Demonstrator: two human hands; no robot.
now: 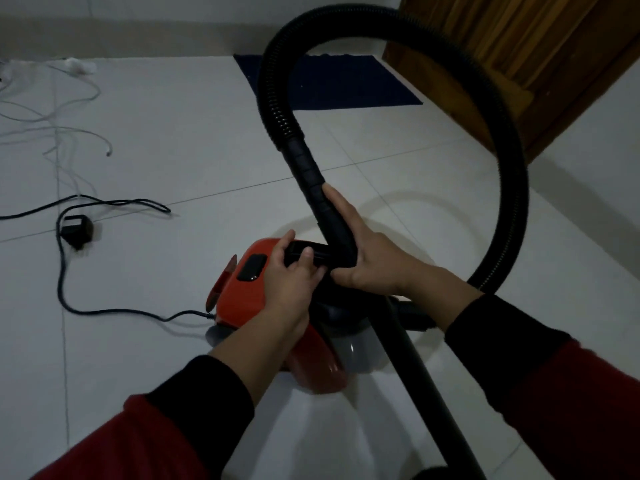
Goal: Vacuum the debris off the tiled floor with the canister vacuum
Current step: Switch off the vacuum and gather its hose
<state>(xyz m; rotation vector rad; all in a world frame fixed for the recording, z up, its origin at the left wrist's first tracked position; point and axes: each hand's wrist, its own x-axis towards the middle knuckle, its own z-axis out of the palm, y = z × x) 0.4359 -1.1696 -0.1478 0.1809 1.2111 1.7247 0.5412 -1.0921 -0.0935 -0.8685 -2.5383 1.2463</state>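
Left hand (291,282) curled around black handle (304,255) of red canister vacuum (242,296); right hand (370,261) wrapped on hose cuff (325,209), forearms converging.

Open tiled floor (180,140) lies ahead and left of the red canister vacuum (242,299), but the black power cord (62,271) and its plug (78,230) trail across it, with white cables (59,123) tangled farther back. The corrugated hose (498,133) arches overhead to the right, fencing the space before the wooden door (519,57) and blue mat (346,81). The rigid tube (415,358) slants across the near right floor.
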